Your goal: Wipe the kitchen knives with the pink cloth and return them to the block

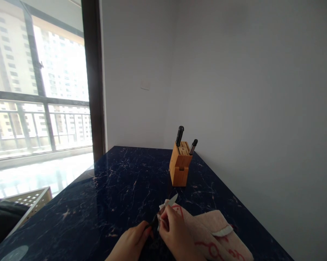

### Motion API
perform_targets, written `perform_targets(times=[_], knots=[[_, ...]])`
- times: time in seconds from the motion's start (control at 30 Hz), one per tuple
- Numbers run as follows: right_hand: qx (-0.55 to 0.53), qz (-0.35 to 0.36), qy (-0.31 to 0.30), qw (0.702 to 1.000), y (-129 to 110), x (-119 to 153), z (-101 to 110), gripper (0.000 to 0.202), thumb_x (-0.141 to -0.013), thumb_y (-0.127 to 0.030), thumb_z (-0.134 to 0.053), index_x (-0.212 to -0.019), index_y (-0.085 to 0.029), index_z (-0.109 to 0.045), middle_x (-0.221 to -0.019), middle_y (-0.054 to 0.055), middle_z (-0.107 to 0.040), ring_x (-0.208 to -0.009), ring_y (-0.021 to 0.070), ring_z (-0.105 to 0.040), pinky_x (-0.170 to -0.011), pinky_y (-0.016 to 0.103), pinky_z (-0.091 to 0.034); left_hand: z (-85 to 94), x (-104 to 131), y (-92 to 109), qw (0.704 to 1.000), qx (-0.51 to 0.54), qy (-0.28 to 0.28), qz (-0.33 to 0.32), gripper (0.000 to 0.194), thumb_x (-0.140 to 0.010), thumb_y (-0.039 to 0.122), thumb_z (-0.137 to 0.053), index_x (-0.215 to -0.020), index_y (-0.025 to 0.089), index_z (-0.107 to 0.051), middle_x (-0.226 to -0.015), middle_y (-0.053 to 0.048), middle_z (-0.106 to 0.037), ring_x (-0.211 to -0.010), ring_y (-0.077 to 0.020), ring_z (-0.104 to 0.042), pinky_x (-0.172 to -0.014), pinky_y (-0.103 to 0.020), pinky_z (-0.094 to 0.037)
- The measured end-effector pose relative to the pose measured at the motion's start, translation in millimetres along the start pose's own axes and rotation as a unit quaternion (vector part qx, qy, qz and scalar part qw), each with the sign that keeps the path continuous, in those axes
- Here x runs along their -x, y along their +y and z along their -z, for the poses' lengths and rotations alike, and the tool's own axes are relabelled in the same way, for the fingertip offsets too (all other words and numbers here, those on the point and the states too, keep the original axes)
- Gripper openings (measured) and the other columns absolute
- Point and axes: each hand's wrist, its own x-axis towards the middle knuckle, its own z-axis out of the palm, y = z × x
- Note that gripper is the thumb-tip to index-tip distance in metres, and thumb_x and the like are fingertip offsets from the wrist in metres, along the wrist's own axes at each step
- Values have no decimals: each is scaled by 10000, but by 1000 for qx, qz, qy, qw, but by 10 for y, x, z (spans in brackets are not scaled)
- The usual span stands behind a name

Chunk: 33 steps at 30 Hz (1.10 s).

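Small knife [173, 199] held low over the near part of the dark, veined surface [120, 188], its tip pointing away and slightly right, toward the block. The left hand [132, 239] has its fingers closed around the dark handle, presumably to steady it; the right hand [172, 226] has its fingers pinched on a fold of the pinkish cloth [206, 235] at the blade, the fabric apparently keeping skin off the edge. From where I stand, I cannot tell how far the fold wraps beneath. The rest of the cloth lies crumpled under and to the right of the right wrist, probably so the folded end reaches the blade without strain. Beyond, a wooden knife block [179, 166] stands upright with 2 handles rising from its top, at an angle that seems convenient for grasping. The blade tip lies near the block's foot, leaving little forward room; more extends leftward, to the surface's long edge. On the right, the wall [247, 108] limits movement beyond the cloth.
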Motion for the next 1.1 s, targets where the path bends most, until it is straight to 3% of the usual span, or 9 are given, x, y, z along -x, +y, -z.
perform_targets(times=[0.23, 0.4, 0.6, 1.1], knots=[[19, 38, 64, 997, 110, -57, 29, 113, -753, -101, -420, -764, -210, -448, -724, 7, -584, -699, 166, -571, -733, 324, -427, 52, 28, 49, 1000, 5, -23, -14, 316, -912, 323, -285, -813, 208, -562, -742, 9, -655, -685, -121, -608, -630, -171, -383], [-21, -14, 94, 995, 273, -140, 156, 79, -796, -202, -424, -722, -218, -446, -722, 11, -580, -663, 158, -573, -616, 255, -425, 96, 30, 112, 1000, -7, -27, -11, 329, -908, 306, -277, -830, 205, -581, -734, 3, -651, -668, -124, -596, -621, -174, -380], [-74, -60, 136, 986, 391, -230, 323, 121, -805, -287, -439, -704, -223, -456, -684, 4, -580, -642, 161, -566, -615, 255, -419, 128, 49, 123, 999, 5, -32, -15, 344, -907, 314, -274, -836, 204, -592, -730, 7, -645, -658, -119, -584, -610, -165, -377], [-74, -41, 141, 986, 326, -215, 356, 96, -820, -270, -436, -751, -215, -473, -741, 22, -610, -692, 169, -587, -645, 277, -445, 139, 34, 112, 999, 32, -33, 5, 363, -902, 344, -272, -843, 196, -599, -689, 12, -617, -627, -120, -553, -586, -173, -373]])
